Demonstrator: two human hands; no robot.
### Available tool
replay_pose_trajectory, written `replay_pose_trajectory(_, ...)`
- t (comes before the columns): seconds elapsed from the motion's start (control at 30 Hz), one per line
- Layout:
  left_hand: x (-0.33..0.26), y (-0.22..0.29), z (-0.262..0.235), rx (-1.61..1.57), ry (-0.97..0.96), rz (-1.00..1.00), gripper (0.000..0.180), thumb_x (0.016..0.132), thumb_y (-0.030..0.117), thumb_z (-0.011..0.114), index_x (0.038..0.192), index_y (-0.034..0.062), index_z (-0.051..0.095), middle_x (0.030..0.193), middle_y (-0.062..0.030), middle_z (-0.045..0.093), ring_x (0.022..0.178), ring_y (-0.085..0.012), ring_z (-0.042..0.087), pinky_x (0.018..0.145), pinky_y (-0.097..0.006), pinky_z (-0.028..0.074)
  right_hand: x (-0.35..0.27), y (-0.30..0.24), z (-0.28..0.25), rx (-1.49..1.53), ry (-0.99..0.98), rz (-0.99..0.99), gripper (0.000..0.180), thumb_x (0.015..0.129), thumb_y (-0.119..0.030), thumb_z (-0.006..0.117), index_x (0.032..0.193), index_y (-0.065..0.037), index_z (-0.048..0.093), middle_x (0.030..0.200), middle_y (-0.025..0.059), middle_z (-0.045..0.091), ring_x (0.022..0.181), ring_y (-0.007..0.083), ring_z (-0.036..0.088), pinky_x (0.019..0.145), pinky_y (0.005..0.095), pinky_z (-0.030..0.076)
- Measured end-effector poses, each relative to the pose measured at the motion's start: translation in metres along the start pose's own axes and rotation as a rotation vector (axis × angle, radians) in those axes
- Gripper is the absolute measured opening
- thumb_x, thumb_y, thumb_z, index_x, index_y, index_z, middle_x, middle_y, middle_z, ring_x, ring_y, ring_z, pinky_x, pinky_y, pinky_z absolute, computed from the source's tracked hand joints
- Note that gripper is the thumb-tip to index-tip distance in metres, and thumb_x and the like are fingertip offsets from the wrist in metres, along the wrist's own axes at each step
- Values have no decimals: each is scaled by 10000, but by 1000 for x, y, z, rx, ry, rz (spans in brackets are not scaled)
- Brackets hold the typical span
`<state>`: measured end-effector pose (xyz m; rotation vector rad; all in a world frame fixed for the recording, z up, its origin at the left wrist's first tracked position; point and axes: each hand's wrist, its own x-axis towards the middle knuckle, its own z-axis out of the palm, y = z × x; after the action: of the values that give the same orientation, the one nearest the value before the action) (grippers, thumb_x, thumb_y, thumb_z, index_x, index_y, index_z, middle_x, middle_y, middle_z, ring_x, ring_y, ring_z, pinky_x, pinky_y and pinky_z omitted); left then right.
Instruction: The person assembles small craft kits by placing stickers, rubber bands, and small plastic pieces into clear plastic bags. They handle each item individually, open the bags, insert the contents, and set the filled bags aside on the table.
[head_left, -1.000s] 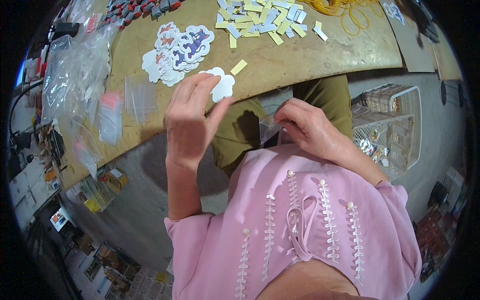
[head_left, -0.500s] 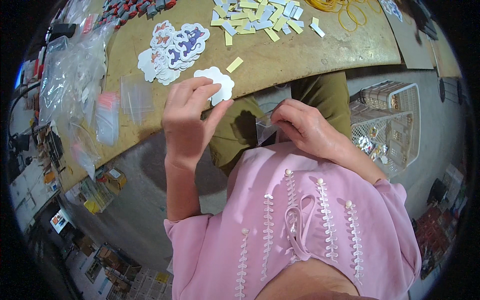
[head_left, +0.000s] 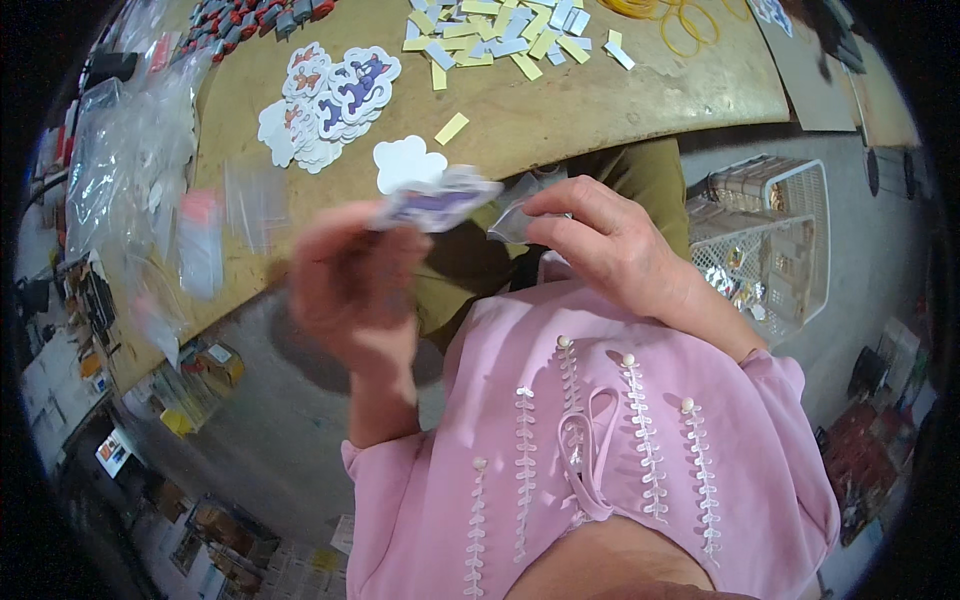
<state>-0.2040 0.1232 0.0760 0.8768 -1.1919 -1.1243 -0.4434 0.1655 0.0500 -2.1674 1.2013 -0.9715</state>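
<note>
My left hand [head_left: 355, 275], smeared by motion, pinches a cutout card [head_left: 442, 200] with a purple printed figure and white border. The card is tilted above the table's near edge. In front of my body, my right hand [head_left: 610, 235] has its fingers closed on a small clear plastic bag [head_left: 512, 222]. A blank white scalloped cutout [head_left: 408, 163] lies on the table just beyond the held card. A pile of printed cutouts [head_left: 335, 100], some purple and some orange, lies farther off to the left.
On the brown table [head_left: 640, 110] lie one yellow strip [head_left: 452, 128], a heap of yellow and pale blue strips [head_left: 500, 35], yellow cord [head_left: 685, 30] and red-grey parts [head_left: 255, 20]. Clear bags [head_left: 255, 205] lie at left. White plastic baskets [head_left: 765, 240] stand on the floor at right.
My left hand has lifted a cutout card off the table and drawn it toward my right hand; its purple print now shows. My right hand has raised the clear bag slightly.
</note>
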Motion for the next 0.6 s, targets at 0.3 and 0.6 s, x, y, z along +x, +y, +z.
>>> replay_pose_trajectory(0.3,-16,-15,8,414,-284,3,226,854,-114,806,1009,29,725,933,-62,723,770,-108,666,661,-245,533,4,-10,-4,164,-69,123,279,830,79,712,1098,2,714,1200,157,662,1033,288,697,817,355,600)
replay_pose_trajectory(0.6,1,10,8,778,-679,-87,226,848,-58,769,1048,44,736,863,-86,673,707,-187,653,649,-310,544,5,-14,1,137,-203,10,242,840,-14,694,1080,13,684,1202,165,654,1058,344,687,864,395,604)
